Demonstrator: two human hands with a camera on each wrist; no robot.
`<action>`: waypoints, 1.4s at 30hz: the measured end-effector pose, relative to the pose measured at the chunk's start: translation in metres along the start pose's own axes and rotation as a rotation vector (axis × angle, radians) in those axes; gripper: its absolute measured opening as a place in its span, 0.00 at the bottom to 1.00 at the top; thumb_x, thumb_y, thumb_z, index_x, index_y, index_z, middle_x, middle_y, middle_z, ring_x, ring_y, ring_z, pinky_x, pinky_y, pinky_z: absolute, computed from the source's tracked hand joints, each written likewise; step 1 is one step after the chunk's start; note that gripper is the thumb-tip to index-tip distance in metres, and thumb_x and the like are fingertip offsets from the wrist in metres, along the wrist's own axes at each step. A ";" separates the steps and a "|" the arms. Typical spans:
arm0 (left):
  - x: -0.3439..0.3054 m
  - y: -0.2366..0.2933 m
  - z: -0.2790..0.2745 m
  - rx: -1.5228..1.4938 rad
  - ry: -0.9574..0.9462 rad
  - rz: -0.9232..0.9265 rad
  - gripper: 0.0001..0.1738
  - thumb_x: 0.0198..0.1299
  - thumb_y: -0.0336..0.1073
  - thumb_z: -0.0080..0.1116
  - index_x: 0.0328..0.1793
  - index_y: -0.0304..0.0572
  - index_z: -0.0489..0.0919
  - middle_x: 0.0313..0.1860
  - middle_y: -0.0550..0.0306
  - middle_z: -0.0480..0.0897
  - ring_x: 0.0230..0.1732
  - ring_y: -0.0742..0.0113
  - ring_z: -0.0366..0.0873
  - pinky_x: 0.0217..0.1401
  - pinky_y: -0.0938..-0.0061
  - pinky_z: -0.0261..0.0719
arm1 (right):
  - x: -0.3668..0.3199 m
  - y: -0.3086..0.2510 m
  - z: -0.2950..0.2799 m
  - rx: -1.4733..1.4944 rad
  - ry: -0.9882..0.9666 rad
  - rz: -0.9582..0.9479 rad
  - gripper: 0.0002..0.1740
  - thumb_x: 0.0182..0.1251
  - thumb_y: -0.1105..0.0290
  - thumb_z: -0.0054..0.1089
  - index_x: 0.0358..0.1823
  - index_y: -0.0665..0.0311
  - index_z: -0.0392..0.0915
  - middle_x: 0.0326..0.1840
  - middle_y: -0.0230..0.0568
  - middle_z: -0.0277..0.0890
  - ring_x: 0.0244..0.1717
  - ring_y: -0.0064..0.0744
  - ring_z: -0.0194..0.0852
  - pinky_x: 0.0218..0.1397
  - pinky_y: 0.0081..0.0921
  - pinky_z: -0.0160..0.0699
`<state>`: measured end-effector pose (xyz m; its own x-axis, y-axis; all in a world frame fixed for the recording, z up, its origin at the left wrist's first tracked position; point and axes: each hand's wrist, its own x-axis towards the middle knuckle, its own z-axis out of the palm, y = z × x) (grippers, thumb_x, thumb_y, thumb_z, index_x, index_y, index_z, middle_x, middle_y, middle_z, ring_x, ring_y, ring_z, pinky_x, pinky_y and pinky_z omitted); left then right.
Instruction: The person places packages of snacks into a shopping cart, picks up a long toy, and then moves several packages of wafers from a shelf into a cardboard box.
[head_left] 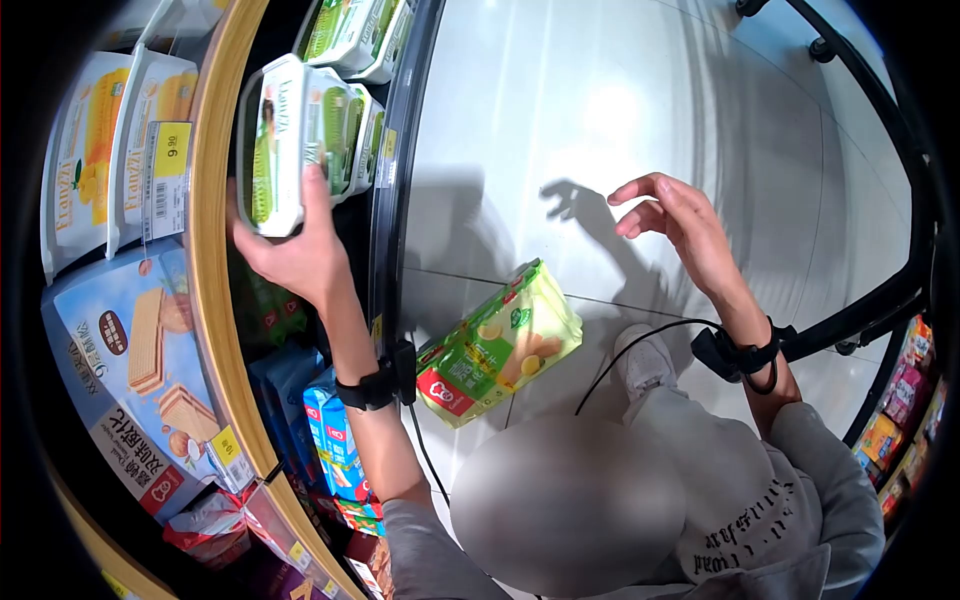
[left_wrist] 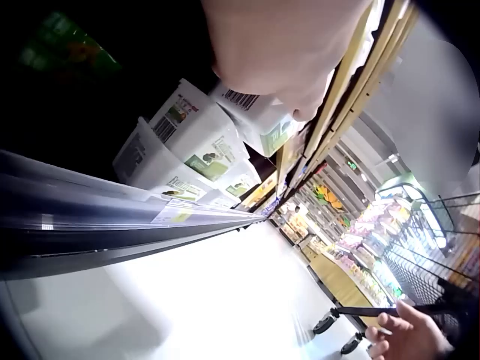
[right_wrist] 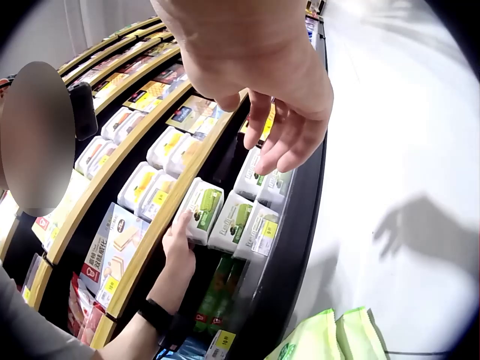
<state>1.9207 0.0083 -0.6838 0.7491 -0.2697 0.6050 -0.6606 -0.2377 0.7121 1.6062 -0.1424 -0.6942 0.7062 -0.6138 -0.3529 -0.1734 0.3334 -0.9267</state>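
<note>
On the low shelf, my left hand (head_left: 300, 262) grips a white plastic tub (head_left: 283, 130) with a green label printed "Franzzi", thumb on one side and fingers round the other. The tub (right_wrist: 203, 208) is tilted beside matching tubs (right_wrist: 232, 223) in the right wrist view. In the left wrist view the hand (left_wrist: 281, 45) covers part of the tub (left_wrist: 259, 120). My right hand (head_left: 685, 235) hangs in the air above the floor, fingers loosely bent and holding nothing. Below and between the arms lies a green and yellow biscuit bag (head_left: 505, 345).
A black shelf edge (head_left: 405, 160) runs along the shelf's front. Orange-labelled tubs (head_left: 85, 150) and a blue wafer box (head_left: 140, 370) stand on the shelf above, behind a wooden edge (head_left: 215, 140). Blue packs (head_left: 335, 435) sit nearer me. A cart frame (head_left: 880, 290) is at right.
</note>
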 end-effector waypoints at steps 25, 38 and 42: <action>-0.021 -0.040 -0.077 0.228 -0.430 -0.199 0.50 0.53 0.41 0.73 0.76 0.31 0.57 0.74 0.44 0.64 0.74 0.55 0.60 0.77 0.65 0.53 | -0.001 0.006 0.003 0.017 -0.054 0.002 0.26 0.79 0.53 0.37 0.44 0.68 0.78 0.40 0.38 0.80 0.37 0.25 0.78 0.48 0.24 0.76; -0.039 -0.135 -0.129 1.209 -0.699 -0.452 0.56 0.40 0.57 0.76 0.71 0.36 0.62 0.53 0.36 0.78 0.49 0.43 0.79 0.54 0.54 0.77 | -0.006 0.010 0.007 -0.045 -0.076 0.002 0.25 0.79 0.54 0.39 0.45 0.68 0.79 0.40 0.38 0.80 0.36 0.24 0.79 0.47 0.22 0.76; -0.040 -0.116 -0.122 1.417 -0.605 -0.276 0.60 0.39 0.59 0.76 0.74 0.39 0.57 0.58 0.37 0.76 0.53 0.45 0.78 0.56 0.54 0.77 | -0.009 0.017 0.005 -0.018 -0.079 -0.017 0.26 0.79 0.52 0.40 0.46 0.68 0.80 0.39 0.36 0.81 0.36 0.22 0.79 0.45 0.21 0.77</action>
<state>1.9734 0.1605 -0.7474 0.9501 -0.3091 0.0415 -0.2774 -0.8984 -0.3404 1.6003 -0.1280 -0.7063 0.7609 -0.5610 -0.3261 -0.1722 0.3099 -0.9350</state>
